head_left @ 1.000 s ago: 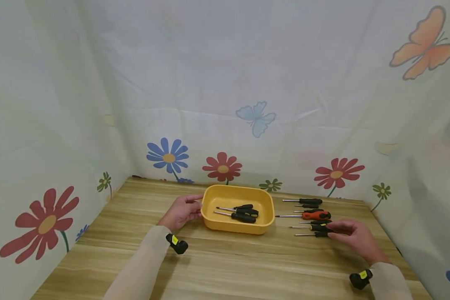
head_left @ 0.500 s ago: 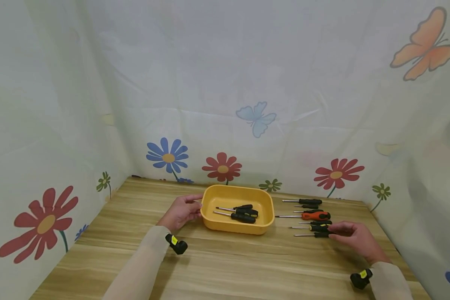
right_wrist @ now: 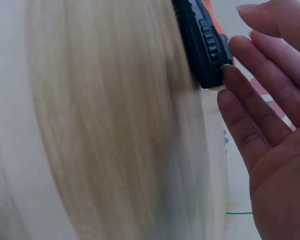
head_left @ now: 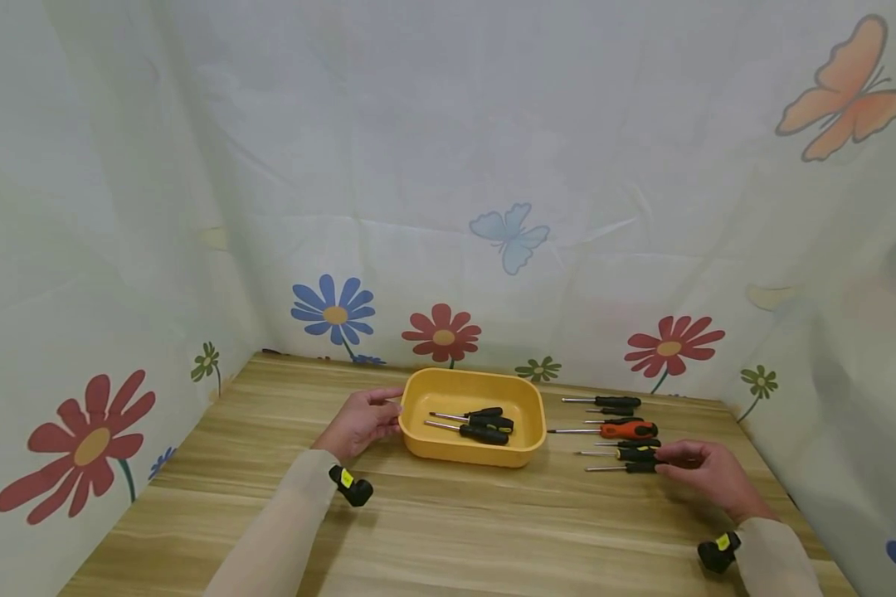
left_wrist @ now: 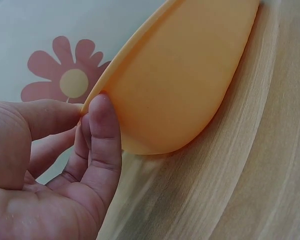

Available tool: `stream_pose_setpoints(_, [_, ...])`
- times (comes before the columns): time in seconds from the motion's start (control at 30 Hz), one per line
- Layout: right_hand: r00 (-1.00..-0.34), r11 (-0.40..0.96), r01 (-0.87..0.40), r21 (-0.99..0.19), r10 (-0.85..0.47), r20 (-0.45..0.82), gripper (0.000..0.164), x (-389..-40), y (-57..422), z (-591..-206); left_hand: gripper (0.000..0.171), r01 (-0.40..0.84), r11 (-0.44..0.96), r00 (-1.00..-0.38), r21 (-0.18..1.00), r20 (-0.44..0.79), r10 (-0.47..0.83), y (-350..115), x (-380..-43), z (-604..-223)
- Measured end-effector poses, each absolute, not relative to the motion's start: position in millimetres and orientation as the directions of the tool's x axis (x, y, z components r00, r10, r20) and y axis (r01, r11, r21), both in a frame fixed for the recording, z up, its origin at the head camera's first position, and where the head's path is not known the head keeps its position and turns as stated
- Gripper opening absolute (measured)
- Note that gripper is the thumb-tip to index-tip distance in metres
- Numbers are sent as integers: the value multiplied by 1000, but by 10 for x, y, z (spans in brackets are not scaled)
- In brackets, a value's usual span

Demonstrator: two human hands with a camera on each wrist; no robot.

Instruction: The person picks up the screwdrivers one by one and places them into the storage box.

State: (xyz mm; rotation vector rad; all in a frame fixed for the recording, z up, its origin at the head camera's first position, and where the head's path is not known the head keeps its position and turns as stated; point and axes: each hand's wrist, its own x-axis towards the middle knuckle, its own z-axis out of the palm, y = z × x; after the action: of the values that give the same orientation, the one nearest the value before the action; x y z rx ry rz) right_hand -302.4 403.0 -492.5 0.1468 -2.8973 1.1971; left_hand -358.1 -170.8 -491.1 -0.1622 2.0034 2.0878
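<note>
A yellow plastic box (head_left: pixel 466 452) stands mid-table with several black-handled screwdrivers (head_left: pixel 485 434) lying inside. At its left end my left hand (head_left: pixel 361 423) pinches the rim, the fingertips on the outer wall in the left wrist view. To the right of the box several more screwdrivers lie in a column, shafts pointing left, among them one with a red handle (head_left: pixel 627 429). My right hand (head_left: pixel 717 473) is beside the handles at the near end of that column. In the right wrist view, its relaxed fingertips are right at a black handle (right_wrist: pixel 202 47), thumb apart.
The wood-grain table (head_left: pixel 448 531) reaches back to a hanging cloth (head_left: pixel 433 166) printed with flowers and butterflies. More of the cloth closes off the left and right sides. Each wrist carries a small black camera (head_left: pixel 353 485).
</note>
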Motion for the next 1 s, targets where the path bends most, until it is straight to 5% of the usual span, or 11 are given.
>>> stream_pose_setpoints(1.0, [-981, 794, -160, -587, -193, 5, 26, -3076, 3989, -4985, 46, -262, -39, -962, 964, -257, 93, -1702, -3589, -4916])
